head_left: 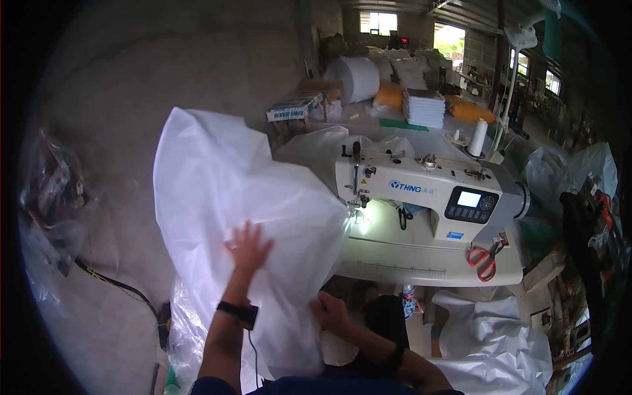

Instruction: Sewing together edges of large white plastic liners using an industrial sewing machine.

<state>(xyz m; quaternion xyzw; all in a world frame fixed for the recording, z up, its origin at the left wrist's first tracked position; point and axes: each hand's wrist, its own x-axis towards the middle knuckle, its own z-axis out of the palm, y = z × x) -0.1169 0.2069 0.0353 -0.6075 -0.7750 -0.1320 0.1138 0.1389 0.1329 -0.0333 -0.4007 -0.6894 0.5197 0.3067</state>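
A large sheet of white fabric (217, 178) spreads over the left side of the sewing table and hangs down toward me. Its right edge reaches the needle area of a white sewing machine (401, 178), where a lamp glows. My left hand (248, 249) lies flat on the fabric with its fingers spread. Lower and to the right, my right hand (329, 313) is closed at the fabric's near edge, seemingly pinching it; its fingertips are partly hidden.
Red-handled scissors (484, 263) lie at the table's right end, and small dark snips (403, 217) behind the needle. A thread cone (478, 137) stands behind the machine. More white fabric (494, 342) is heaped at lower right. A cable (118, 283) runs along the left floor.
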